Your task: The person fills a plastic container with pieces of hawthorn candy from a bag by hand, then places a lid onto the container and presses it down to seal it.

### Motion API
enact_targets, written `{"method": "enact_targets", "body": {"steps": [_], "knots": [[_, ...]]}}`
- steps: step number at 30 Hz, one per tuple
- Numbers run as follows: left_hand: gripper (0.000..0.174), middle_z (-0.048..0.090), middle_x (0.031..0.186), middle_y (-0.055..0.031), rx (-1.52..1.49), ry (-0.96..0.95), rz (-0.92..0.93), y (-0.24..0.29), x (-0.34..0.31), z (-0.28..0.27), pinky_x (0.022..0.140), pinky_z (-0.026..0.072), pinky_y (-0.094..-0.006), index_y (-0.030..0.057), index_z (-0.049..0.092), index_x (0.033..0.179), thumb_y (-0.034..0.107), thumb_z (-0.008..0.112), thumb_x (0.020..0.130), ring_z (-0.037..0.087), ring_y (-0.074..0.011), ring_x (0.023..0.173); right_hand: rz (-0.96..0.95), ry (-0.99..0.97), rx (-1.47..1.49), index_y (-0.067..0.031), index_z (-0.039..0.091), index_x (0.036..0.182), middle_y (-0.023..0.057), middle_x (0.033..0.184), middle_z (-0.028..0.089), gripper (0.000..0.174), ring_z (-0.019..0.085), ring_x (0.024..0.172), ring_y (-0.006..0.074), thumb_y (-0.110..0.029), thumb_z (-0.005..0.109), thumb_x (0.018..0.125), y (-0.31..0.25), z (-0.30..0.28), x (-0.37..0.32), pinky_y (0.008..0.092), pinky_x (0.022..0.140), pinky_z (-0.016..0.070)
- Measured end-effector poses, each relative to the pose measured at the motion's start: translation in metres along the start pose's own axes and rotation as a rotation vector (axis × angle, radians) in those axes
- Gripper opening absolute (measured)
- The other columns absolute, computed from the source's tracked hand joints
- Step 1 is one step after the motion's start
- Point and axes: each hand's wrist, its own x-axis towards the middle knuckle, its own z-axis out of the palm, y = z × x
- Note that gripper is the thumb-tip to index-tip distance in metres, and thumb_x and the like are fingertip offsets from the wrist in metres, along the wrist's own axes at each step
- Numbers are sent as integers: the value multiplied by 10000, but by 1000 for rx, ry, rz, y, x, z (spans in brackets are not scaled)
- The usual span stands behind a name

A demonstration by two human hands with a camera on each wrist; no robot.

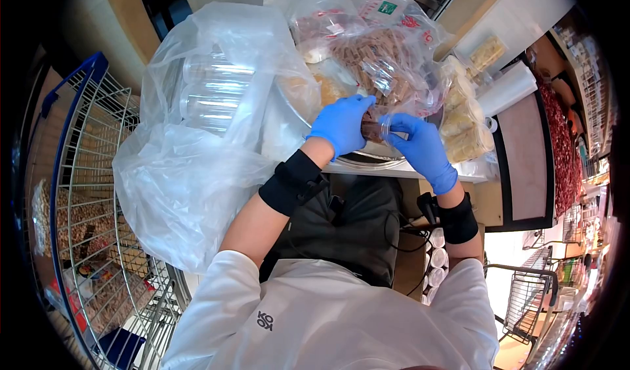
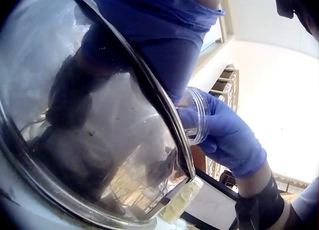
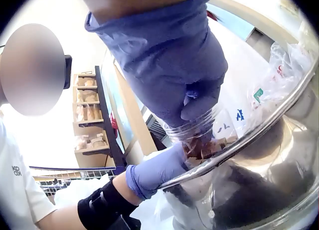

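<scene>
Both hands wear blue gloves. A clear plastic jar [image 1: 373, 130] with brown pieces [image 3: 198, 147] inside lies tilted between them, over the near rim of a round metal tray [image 1: 374, 162]. My left hand [image 1: 341, 126] grips the jar's body from the left. At the jar's threaded mouth [image 2: 199, 115], my right hand [image 1: 423, 148] curls its fingers round the rim; in the right wrist view some fingertips are hidden. Just beyond the hands, brown strips [image 1: 377, 61] lie heaped in clear plastic bags on the tray.
Left of the tray, a large plastic bag [image 1: 177, 173] holds empty clear jars [image 1: 216, 94]. Filled jars [image 1: 469, 140] and a white roll [image 1: 508, 91] stand at the right. A wire cart [image 1: 85, 193] is at far left. More jars [image 1: 436, 258] are below the table.
</scene>
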Motion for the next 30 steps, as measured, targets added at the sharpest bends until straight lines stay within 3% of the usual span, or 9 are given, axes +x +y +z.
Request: {"method": "enact_targets", "body": {"steps": [7, 10, 13, 15, 19, 22, 24, 27, 30], "knots": [[705, 615, 1193, -151, -7, 7, 30, -2, 0, 2, 924, 512, -430, 131, 538, 1300, 162, 773, 636, 596, -362, 1094, -105, -144, -16, -32, 666, 1118, 133, 982, 689, 232, 661, 832, 228, -25, 620, 890, 8, -7, 3, 314, 783, 515], [710, 616, 1195, -151, -7, -1, 13, 0, 0, -1, 920, 513, -430, 135, 536, 1306, 160, 770, 636, 600, -364, 1088, 27, -159, -62, -41, 662, 1133, 145, 985, 680, 253, 637, 811, 230, -9, 581, 895, -3, -13, 1, 316, 770, 504], [706, 617, 1194, -148, -14, -24, -16, 1, 0, -2, 913, 516, -428, 138, 537, 1306, 157, 767, 640, 606, -363, 1077, -181, 2, -45, -57, 657, 1160, 155, 1045, 678, 309, 658, 884, 275, 15, 552, 878, 17, -7, -1, 343, 816, 515], [701, 619, 1185, -143, -26, 16, 10, -2, 0, 2, 909, 518, -424, 140, 538, 1307, 152, 765, 644, 610, -362, 1066, -336, -124, -175, -65, 652, 1175, 169, 1123, 668, 362, 656, 972, 335, 45, 517, 858, 21, -5, -1, 376, 871, 517], [695, 622, 1172, -137, 16, -7, 19, 0, 0, -2, 899, 522, -424, 139, 534, 1308, 137, 761, 651, 612, -359, 1058, -372, -163, -233, -62, 650, 1186, 180, 1200, 644, 390, 618, 1044, 394, 56, 481, 854, 9, -4, -3, 406, 927, 505], [695, 622, 1168, -134, 2, -3, 57, -1, 0, 0, 888, 526, -429, 139, 528, 1310, 134, 759, 654, 613, -357, 1055, -424, -169, -233, -71, 662, 1171, 159, 1144, 673, 368, 671, 983, 294, 39, 476, 873, 14, -11, -3, 352, 877, 525], [651, 586, 1187, -157, -17, 23, 70, -2, -1, 1, 922, 502, -433, 116, 528, 1319, 107, 714, 695, 593, -360, 1075, -77, -75, -6, -51, 676, 1137, 124, 1066, 708, 313, 680, 915, 165, 15, 489, 894, 5, -24, -4, 275, 827, 522], [662, 609, 1191, -127, -194, 51, 84, -15, 4, 15, 909, 523, -398, 133, 522, 1306, 23, 728, 687, 611, -328, 1081, -7, 160, 352, -24, 683, 1103, 88, 1003, 723, 260, 650, 878, 83, -4, 517, 903, 12, -45, 1, 217, 792, 498], [667, 601, 1217, -133, -296, 138, 220, -11, 6, 9, 917, 523, -369, 130, 517, 1316, -34, 698, 695, 616, -319, 1076, -75, 411, 367, 4, 678, 1093, 83, 1023, 719, 247, 660, 888, 128, -9, 520, 904, 54, -61, 31, 255, 801, 511]]}}
